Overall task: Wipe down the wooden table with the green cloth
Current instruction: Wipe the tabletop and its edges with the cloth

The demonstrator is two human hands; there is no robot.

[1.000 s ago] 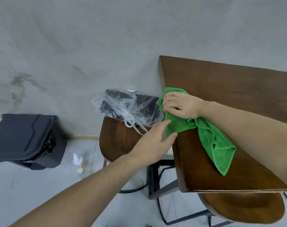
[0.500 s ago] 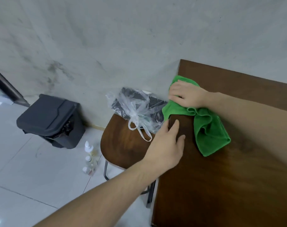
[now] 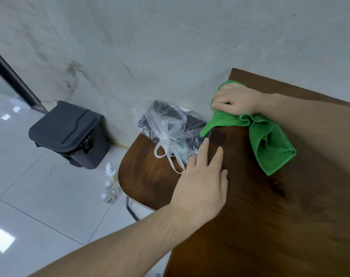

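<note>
The dark wooden table (image 3: 280,206) fills the right side of the view, its far left corner against the wall. A green cloth (image 3: 270,140) lies bunched near that corner, partly hanging over the left edge. My right hand (image 3: 236,100) presses down on the cloth's upper part, fingers curled into the fabric. My left hand (image 3: 202,182) rests flat on the table's left edge, fingers spread, holding nothing.
A round wooden stool (image 3: 150,176) stands just left of the table, carrying a black item in a clear plastic bag (image 3: 168,132). A black lidded bin (image 3: 70,132) sits by the wall. Small white bottles (image 3: 110,184) stand on the tiled floor.
My left hand came down from the air onto the table's left edge. My right hand slid the cloth toward the far corner. The view swung left and down.
</note>
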